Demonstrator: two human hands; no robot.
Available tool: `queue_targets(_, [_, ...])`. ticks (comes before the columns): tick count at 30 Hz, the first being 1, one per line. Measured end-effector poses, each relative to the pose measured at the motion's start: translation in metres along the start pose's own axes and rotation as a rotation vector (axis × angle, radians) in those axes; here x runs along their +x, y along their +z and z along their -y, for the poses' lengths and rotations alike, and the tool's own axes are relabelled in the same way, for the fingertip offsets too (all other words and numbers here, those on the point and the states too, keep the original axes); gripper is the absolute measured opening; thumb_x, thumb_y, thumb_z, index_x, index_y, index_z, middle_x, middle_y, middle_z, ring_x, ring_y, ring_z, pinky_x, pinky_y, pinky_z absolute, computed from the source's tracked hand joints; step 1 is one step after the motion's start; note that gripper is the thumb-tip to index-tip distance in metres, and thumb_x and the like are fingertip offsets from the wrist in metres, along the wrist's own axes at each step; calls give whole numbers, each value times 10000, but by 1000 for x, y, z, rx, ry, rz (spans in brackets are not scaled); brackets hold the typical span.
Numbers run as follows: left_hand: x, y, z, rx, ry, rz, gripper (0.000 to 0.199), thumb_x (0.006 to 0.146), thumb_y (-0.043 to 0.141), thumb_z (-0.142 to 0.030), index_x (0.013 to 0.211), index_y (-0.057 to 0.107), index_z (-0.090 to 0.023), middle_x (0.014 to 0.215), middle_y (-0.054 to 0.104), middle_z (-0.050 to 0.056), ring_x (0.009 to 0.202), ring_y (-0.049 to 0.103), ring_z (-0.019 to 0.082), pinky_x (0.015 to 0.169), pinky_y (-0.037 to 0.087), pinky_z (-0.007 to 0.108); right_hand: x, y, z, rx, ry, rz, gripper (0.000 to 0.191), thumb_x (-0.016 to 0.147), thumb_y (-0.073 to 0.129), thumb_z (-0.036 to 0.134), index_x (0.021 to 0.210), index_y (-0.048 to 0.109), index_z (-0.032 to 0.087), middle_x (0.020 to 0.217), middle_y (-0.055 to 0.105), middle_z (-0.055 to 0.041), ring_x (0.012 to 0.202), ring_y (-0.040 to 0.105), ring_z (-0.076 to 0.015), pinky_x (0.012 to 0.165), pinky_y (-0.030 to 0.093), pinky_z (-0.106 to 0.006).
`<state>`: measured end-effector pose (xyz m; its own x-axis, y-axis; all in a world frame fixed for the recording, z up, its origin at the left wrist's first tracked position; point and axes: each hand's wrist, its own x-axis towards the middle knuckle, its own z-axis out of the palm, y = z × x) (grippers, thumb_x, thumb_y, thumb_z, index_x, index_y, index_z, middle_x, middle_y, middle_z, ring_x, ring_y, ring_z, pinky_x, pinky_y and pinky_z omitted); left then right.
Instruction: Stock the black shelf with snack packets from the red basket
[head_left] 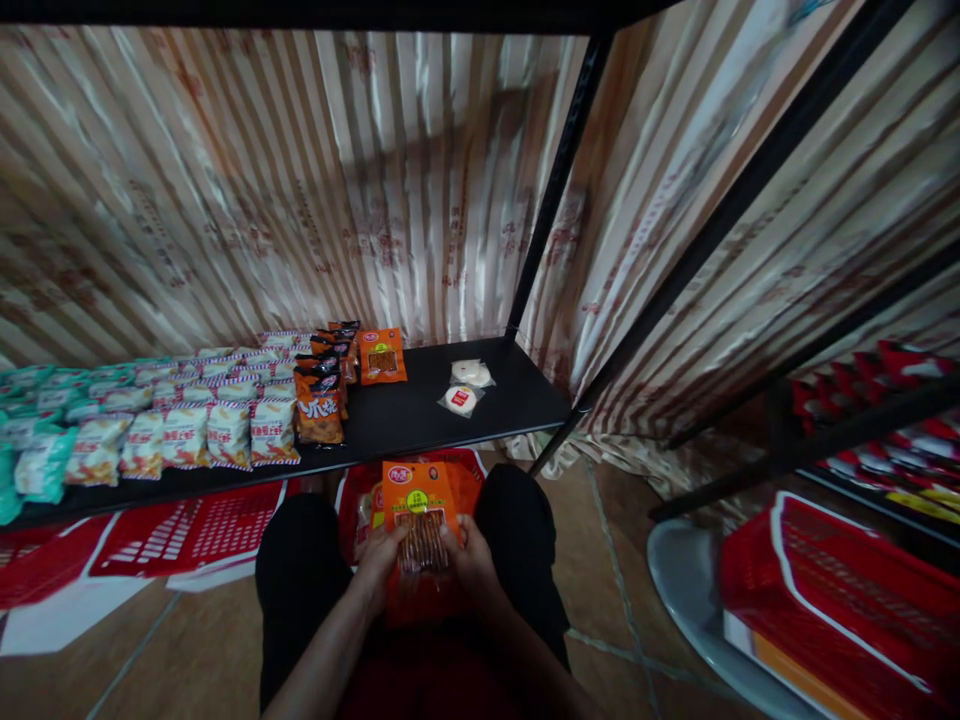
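Observation:
Between my knees, an orange snack packet (417, 505) with a clear window is gripped at its two lower sides. My left hand (379, 562) closes on its left edge, and my right hand (472, 562) on its right edge. Brown strips show through the window. Below and behind it, more orange packaging and a red basket (474, 468) are partly hidden by the packet and my hands. Ahead on the black shelf (397, 415) stands a similar orange packet (382, 357), upright against the back of the row of dark-topped orange bags (320, 408).
White-and-striped snack bags (186, 436) and teal bags (46, 465) fill the shelf's left. Two flat round white packets (460, 400) lie to the right. A black shelf post (559, 190) rises at the corner. Red baskets (832, 590) stand at right, by a grey curved-edged object (686, 580).

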<state>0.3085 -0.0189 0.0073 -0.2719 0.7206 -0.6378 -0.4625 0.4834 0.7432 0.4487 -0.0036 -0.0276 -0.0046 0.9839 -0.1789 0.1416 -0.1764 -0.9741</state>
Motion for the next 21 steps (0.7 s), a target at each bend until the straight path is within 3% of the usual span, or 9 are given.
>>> queue_targets(5, [-13, 4, 3, -78, 20, 72, 166, 679, 579, -96, 837, 628, -110, 672, 694, 68, 631, 669, 197, 662, 537, 312, -2, -6, 11, -32, -31, -9, 312, 708, 508, 512, 745, 509, 203, 718, 627, -26, 691, 588, -199, 668, 481, -298])
queue_targets(9, [-16, 4, 11, -66, 48, -2, 163, 659, 601, -99, 819, 609, -132, 663, 689, 55, 583, 658, 185, 597, 525, 290, -4, -10, 20, -53, -49, 2, 329, 730, 503, 525, 780, 539, 202, 759, 652, -33, 720, 607, -208, 678, 486, -302])
queue_targets(13, [-13, 1, 13, -18, 107, 3, 116, 659, 636, -142, 769, 598, -132, 643, 681, 61, 584, 656, 190, 582, 514, 285, -3, -9, 24, -42, -60, 20, 336, 734, 508, 528, 789, 558, 200, 770, 662, -35, 742, 621, -213, 694, 495, -307])
queue_targets(21, [-8, -4, -11, 54, 188, 17, 174, 677, 636, -162, 849, 627, -141, 714, 697, 65, 729, 674, 217, 700, 515, 320, 3, 3, 30, 149, -87, 92, 389, 689, 570, 452, 982, 559, 195, 945, 677, -83, 931, 633, -258, 813, 505, -379])
